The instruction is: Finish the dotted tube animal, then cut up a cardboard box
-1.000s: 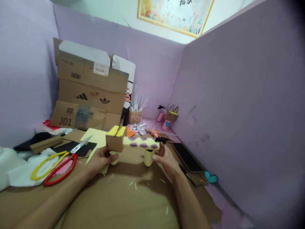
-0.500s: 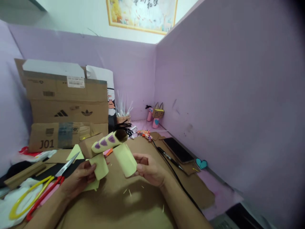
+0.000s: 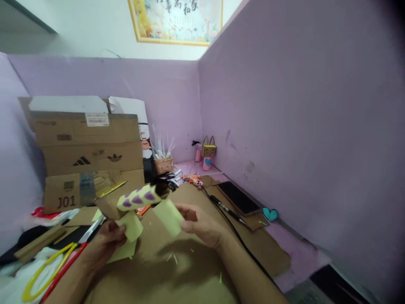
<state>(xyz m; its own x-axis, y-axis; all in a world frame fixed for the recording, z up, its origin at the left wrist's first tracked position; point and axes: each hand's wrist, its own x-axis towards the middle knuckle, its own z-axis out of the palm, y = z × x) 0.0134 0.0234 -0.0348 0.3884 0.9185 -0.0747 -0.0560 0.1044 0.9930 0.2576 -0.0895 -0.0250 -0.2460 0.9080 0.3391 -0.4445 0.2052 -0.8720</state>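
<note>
Between my hands is a craft tube [image 3: 139, 199], pale yellow with purple patches, lying on its side above the table. Black strands [image 3: 166, 180] stick out of its right end, and a brown cardboard piece [image 3: 109, 208] is at its left end. Thumb and fingers of my left hand [image 3: 109, 240] pinch a pale yellow paper piece [image 3: 133, 227] below the tube. My right hand [image 3: 202, 228] grips the edge of another yellow paper piece [image 3: 169, 217] near the tube's right end. Whether the papers are fixed to the tube, I cannot tell.
Scissors [image 3: 65, 270] with red and yellow handles lie left, beside my left forearm. Behind stand a cardboard box [image 3: 95, 158] and a basket of white sticks [image 3: 163, 164]. A phone [image 3: 238, 197], a pen [image 3: 226, 209] and a black cable [image 3: 242, 242] lie right on brown cardboard.
The tube has tipped to lie more level, its right end lower. Both hands keep hold of the paper pieces. The camera's view has tilted slightly upward.
</note>
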